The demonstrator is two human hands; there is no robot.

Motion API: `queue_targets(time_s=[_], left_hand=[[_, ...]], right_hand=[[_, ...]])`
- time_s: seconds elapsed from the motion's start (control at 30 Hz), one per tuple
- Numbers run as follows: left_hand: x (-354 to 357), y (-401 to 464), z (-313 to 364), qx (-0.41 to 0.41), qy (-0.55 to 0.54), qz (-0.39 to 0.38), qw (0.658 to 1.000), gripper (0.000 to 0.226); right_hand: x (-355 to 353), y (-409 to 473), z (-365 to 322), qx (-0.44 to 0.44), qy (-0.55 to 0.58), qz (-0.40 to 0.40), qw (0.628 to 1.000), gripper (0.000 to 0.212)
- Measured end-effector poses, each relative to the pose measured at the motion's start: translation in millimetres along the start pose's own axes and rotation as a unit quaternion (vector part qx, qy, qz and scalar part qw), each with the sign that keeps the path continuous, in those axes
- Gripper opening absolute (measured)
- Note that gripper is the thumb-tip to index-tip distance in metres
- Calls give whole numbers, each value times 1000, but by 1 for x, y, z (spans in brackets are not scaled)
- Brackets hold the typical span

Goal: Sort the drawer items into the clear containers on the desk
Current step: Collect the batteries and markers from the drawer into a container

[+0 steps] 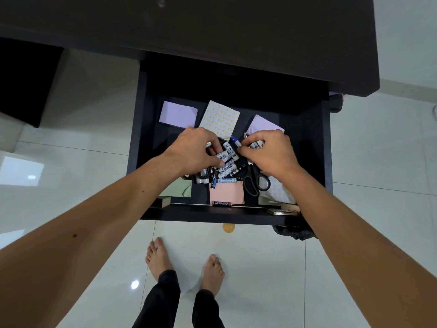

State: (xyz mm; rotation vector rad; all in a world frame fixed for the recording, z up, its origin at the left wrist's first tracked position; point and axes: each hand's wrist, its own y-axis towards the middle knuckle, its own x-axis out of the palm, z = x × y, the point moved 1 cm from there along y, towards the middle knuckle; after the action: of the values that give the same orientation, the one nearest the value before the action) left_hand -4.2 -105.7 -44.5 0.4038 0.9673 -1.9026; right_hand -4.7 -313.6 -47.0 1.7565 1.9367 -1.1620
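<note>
Drawer [307, 162] items lie in the open dark drawer under the desk [212, 27], directly ahead of you. Nearest you are your bare feet [158, 256] on the pale tiled floor [260, 280], and a small orange disc [228, 227] sits on the tiles just under the drawer's front edge. Just inside that front edge lies a single battery [222, 203], touching the near end of a pink note pad [227, 191]; a green pad [176, 189] sits to its left and black-handled scissors [256, 183] to its right. In the middle is a heap of batteries [224, 166]. Your left hand [196, 150] rests on the heap's left side with fingers curled down into it; you cannot tell what, if anything, they clamp. Your right hand [269, 152] has its fingers closed around a couple of white batteries [256, 145]. Between your hands lies a blue-capped pen [235, 141]. Farther back are two lilac pads [178, 114] and a white sheet with orange marks [220, 119].
</note>
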Motion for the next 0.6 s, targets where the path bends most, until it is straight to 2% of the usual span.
queue_targets(time_s=[0.1,0.2,0.33,0.37,0.5,0.6], left_hand=[[-6,-4,-2,17,-22,-5,1000,22],[-10,-7,-6,29,-68,-6,997,20],[-13,-11,-12,51,-102,-6,994,26],[-14,-12,-12,53,-103,-2,993,26],[-14,-13,-14,38,-99,22,994,17],[-8,-9,-10,57,-58,23,996,7]], right_hand=[[-4,-2,3,17,63,-3,998,10],[-11,-4,4,21,163,-57,985,13],[-14,-7,2,-31,241,-133,961,48],[-13,-7,2,-30,244,-143,959,50],[-7,-7,2,-16,240,-151,959,30],[-4,-4,3,13,262,-149,953,14]])
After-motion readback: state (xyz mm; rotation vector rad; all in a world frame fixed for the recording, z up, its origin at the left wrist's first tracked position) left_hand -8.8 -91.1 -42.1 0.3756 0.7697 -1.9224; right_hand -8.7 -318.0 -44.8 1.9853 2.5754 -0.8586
